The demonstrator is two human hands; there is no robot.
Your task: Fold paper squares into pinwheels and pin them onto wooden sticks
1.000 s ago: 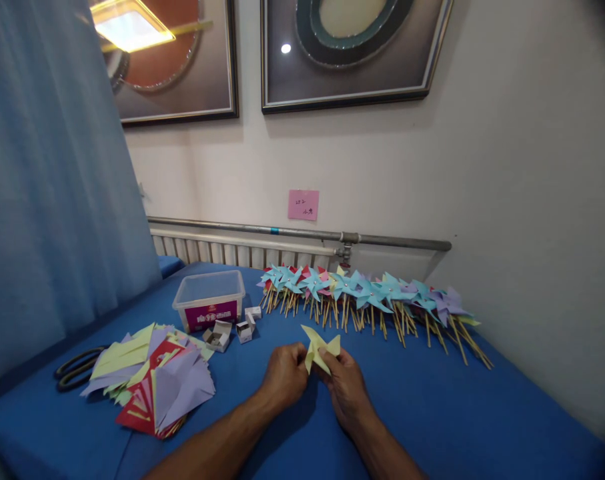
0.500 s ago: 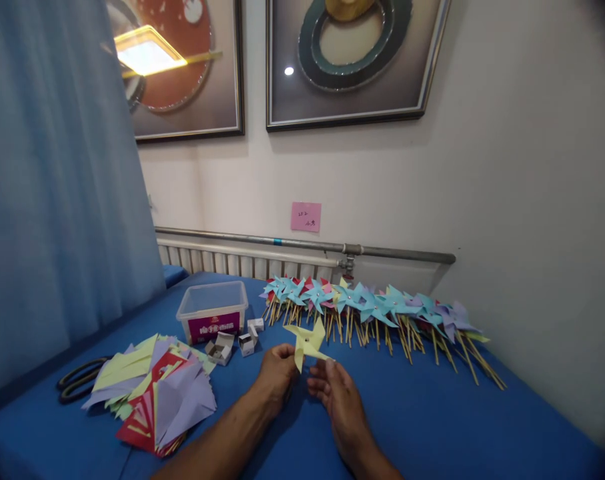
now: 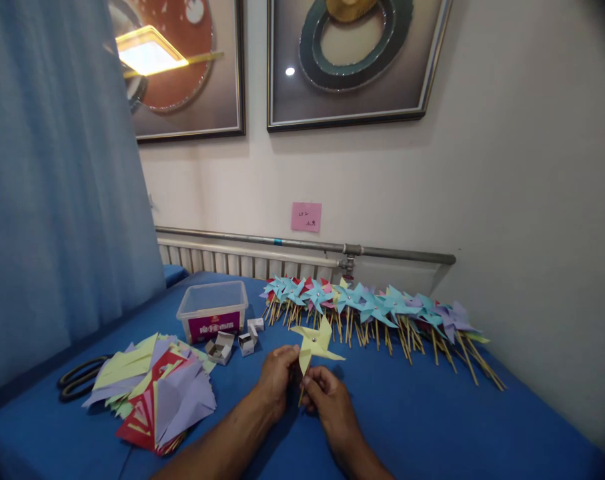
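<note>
A pale yellow paper pinwheel point(image 3: 316, 344) on a thin wooden stick is held up in front of me, its blades spread and a small pin at its centre. My right hand point(image 3: 329, 401) pinches the stick just below the blades, thumb against the curled fingers. Close by on the left, my left hand point(image 3: 276, 381) is closed, its thumb at the edge of a yellow blade; its fingertips are partly hidden behind the paper. The stick's lower end shows between both hands.
Finished pinwheels point(image 3: 372, 307) lie in a long row along the wall. Left of my hands are a clear plastic tub point(image 3: 212, 303), small white boxes point(image 3: 221, 348), a pile of coloured paper point(image 3: 157, 393) and scissors point(image 3: 79, 380), all on a blue-covered surface point(image 3: 422, 427).
My right hand has gone from open fingers beside the pinwheel to a pinch on its stick. The pinwheel has moved slightly right and turned a little. My left hand stays close beside it.
</note>
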